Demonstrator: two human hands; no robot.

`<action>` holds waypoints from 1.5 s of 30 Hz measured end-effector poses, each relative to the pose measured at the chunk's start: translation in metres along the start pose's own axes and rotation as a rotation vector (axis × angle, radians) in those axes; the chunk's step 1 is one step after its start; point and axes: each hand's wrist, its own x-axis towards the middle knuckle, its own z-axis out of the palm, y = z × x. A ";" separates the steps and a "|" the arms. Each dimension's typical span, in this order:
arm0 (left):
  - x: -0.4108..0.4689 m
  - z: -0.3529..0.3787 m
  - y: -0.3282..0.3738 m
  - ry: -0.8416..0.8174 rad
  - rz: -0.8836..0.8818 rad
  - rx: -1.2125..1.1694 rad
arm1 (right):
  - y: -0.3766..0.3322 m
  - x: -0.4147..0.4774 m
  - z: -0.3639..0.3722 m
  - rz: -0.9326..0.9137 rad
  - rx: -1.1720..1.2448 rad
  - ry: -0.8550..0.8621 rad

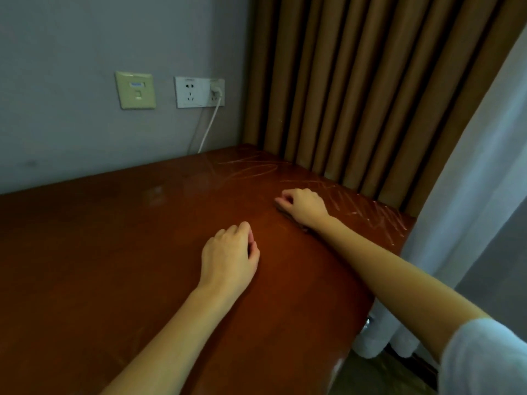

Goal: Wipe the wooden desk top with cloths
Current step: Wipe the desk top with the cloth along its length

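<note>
Streaks point(370, 208) lie just beyond the right grip point(302, 205), curled on a dark cloth point(282, 210); press it flat, overlap strokes across tabletop point(114, 252). Curled left grip point(228, 255): contents unclear.

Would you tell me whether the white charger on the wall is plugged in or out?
Plugged in: the white charger sits in the right-hand outlet of the white socket plate, its cable hanging below it.
</note>
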 end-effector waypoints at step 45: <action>0.030 -0.021 -0.107 0.104 -0.211 0.170 | 0.021 0.047 0.006 0.001 0.031 0.019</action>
